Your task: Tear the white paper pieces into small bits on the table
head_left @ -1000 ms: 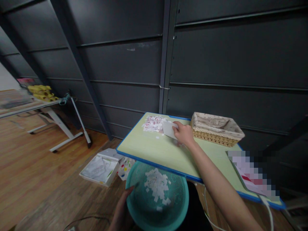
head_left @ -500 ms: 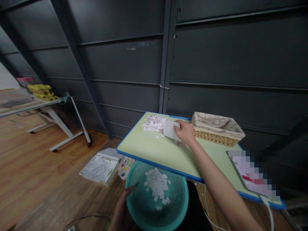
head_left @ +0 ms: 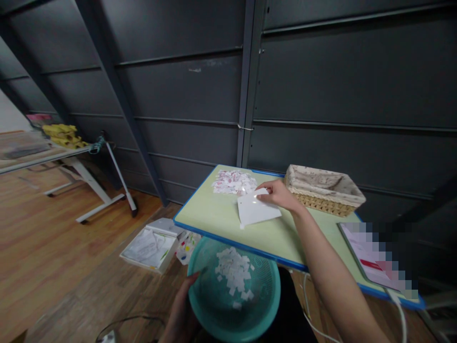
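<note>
My right hand (head_left: pixel 276 193) is closed on a white card (head_left: pixel 257 211), held tilted just over the pale green tabletop (head_left: pixel 207 205). A small scrap of paper (head_left: pixel 242 226) lies at the card's lower corner. Behind the card spreads a pile of white and pinkish paper scraps (head_left: pixel 232 181). Below the table's front edge, my left hand (head_left: pixel 187 290) grips the rim of a teal plastic basket (head_left: pixel 262 317) on its left side. White paper scraps (head_left: pixel 233 269) lie in the basket.
A woven basket with a cloth lining (head_left: pixel 323 202) stands at the table's back right. A tablet (head_left: pixel 367 257) lies near the right edge, with a white cable (head_left: pixel 398 309). An open white box (head_left: pixel 150 250) sits on the floor at left. A dark panelled wall (head_left: pixel 189 95) rises behind.
My right hand has shifted slightly and turned the card, which now slants toward the table's front edge. The left hand keeps its hold on the teal basket.
</note>
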